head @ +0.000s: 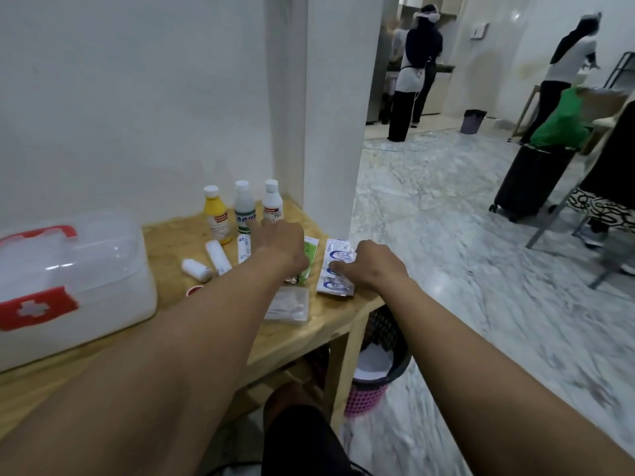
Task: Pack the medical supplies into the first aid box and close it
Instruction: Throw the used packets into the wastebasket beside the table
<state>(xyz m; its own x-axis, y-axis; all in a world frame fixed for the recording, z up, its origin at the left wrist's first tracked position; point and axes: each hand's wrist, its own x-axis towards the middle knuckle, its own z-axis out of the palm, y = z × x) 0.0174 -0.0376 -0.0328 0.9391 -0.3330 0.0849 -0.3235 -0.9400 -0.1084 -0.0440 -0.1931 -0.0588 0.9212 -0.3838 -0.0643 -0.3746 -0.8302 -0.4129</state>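
A: What surface is being worked on?

B: A light wooden table [171, 242] is set against a white wall, beside a white pillar [326, 115]. A marble-patterned floor [446, 252] is seen to the right, and a dark and pink basket [374, 383] is placed under the table's corner.

A: Where is the first aid box?

B: The translucent first aid box [68, 286], with red handle and cross, is seen shut at the table's left end. Three bottles [243, 211] are lined up near the wall; white bandage rolls [218, 257] are laid in front of them.

A: And the hands?

B: The left hand [280, 245] is reached over a green packet [309, 259], fingers curled downward; whether anything is gripped cannot be told. The right hand [371, 266] is laid on blue-and-white sachets [338, 255], fingers pressed down on them, no closed grasp being visible. A clear packet [288, 304] is left near the table's front edge.

A: The room beyond?

B: Two people are seen standing in the background, near a black suitcase [525, 180].
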